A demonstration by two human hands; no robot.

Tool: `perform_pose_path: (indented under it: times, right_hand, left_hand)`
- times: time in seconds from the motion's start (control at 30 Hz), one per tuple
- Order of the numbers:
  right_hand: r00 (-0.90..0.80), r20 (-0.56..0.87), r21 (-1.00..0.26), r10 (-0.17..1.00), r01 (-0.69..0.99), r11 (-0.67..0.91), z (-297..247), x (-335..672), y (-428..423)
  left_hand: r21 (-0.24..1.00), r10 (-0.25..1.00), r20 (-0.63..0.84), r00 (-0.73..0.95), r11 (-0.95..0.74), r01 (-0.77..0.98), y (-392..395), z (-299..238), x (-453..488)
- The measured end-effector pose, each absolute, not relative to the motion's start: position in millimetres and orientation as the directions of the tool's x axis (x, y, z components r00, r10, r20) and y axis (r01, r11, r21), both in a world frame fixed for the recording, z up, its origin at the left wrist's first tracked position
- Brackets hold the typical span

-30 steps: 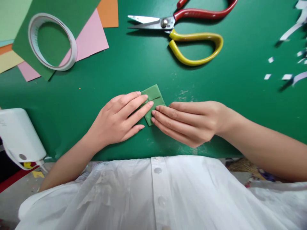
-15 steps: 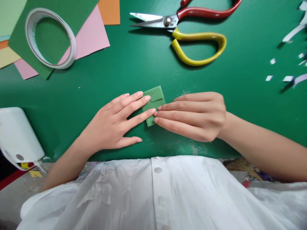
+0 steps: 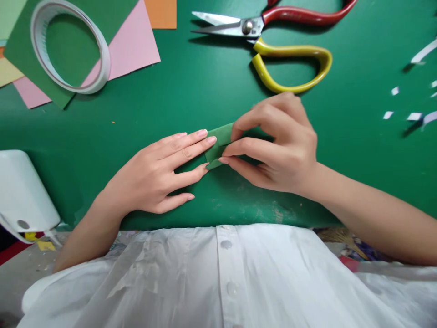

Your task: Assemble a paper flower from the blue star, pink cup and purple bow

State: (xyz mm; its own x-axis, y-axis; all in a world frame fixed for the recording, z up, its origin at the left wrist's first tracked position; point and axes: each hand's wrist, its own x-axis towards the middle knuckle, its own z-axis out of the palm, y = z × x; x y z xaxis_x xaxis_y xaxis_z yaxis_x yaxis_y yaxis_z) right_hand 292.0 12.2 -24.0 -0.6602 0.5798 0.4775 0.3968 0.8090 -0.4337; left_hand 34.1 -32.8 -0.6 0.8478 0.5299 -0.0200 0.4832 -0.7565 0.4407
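A small folded piece of green paper [image 3: 220, 136] lies on the green tabletop between my two hands. My left hand [image 3: 159, 171] rests flat with fingers spread, its fingertips on the paper's left edge. My right hand [image 3: 278, 143] pinches the near edge of the paper between thumb and index finger, and that flap is lifted off the table. Another right finger is bent down at the paper's upper right corner. Part of the paper is hidden under the fingers.
Scissors [image 3: 251, 28] with red and yellow handles lie open beyond my hands. A tape roll [image 3: 105, 59] sits on coloured paper sheets [image 3: 136, 45] at upper left. White paper scraps [image 3: 414, 116] are scattered at right. A white device [image 3: 27, 191] stands at the left edge.
My right hand has shifted from lying stretched over the paper to bent fingers pinching its near edge. The near flap has come up. My left index finger has drawn back to the paper's edge.
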Motion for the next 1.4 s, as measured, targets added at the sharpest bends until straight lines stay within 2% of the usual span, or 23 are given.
perform_pose_path:
  times: [0.13, 0.5, 0.87, 1.17, 1.4]
  right_hand:
    - [-0.715, 0.328, -0.458, 0.617, 0.451, 0.766, -24.8, 289.1, 12.9]
    - [-0.735, 0.188, -0.457, 0.651, 0.521, 0.721, -25.7, 286.3, 12.7]
    - [-0.731, 0.186, -0.426, 0.657, 0.542, 0.724, -25.7, 284.1, 11.2]
    - [-0.724, 0.157, -0.463, 0.671, 0.546, 0.698, -24.8, 283.6, 11.7]
    - [-0.730, 0.209, -0.413, 0.651, 0.538, 0.735, -24.5, 282.6, 11.0]
  left_hand:
    - [0.436, 0.530, -0.005, 0.848, -0.762, 0.479, -31.5, -1.4, 33.9]
    - [0.485, 0.542, -0.002, 0.840, -0.734, 0.475, -30.5, -4.2, 31.3]
    - [0.435, 0.541, -0.015, 0.841, -0.754, 0.493, -31.2, -2.8, 31.4]
    - [0.479, 0.573, -0.014, 0.819, -0.715, 0.509, -34.3, -3.5, 32.9]
    - [0.346, 0.565, 0.018, 0.825, -0.777, 0.526, -36.3, -4.3, 38.7]
